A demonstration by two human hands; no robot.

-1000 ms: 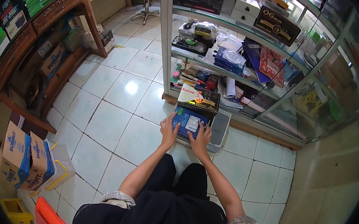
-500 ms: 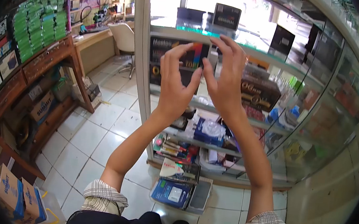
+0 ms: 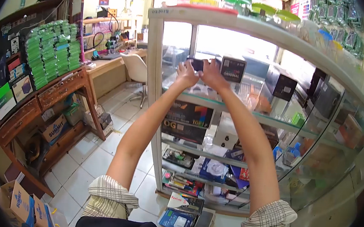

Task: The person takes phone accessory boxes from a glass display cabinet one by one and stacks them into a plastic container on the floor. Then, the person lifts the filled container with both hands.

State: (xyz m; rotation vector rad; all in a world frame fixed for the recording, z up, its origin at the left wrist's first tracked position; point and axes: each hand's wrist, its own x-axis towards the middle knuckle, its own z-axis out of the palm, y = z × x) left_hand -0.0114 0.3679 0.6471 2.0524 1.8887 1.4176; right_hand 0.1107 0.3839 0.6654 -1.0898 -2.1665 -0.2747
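Both arms reach forward to the upper glass shelf of a display cabinet (image 3: 155, 45). My left hand (image 3: 187, 75) and my right hand (image 3: 213, 74) are close together, with their fingers curled on the two sides of a small dark box (image 3: 196, 64). Just right of my right hand stands a black box marked ORIGINAL (image 3: 232, 69). On the floor at the cabinet's foot are a blue battery box (image 3: 175, 220) and a black box with a white label (image 3: 185, 202).
Below the shelf are more boxes, including a black OG box (image 3: 183, 131). A wooden desk (image 3: 54, 97) with stacked green packets (image 3: 52, 53) stands at left, near a white chair (image 3: 134, 68). Summit cartons (image 3: 22, 203) sit at bottom left.
Both hands have left the blue box on the floor, risen with fingers spread, and reached onto the upper shelf, where they now hold the dark box. The view has tilted upward.
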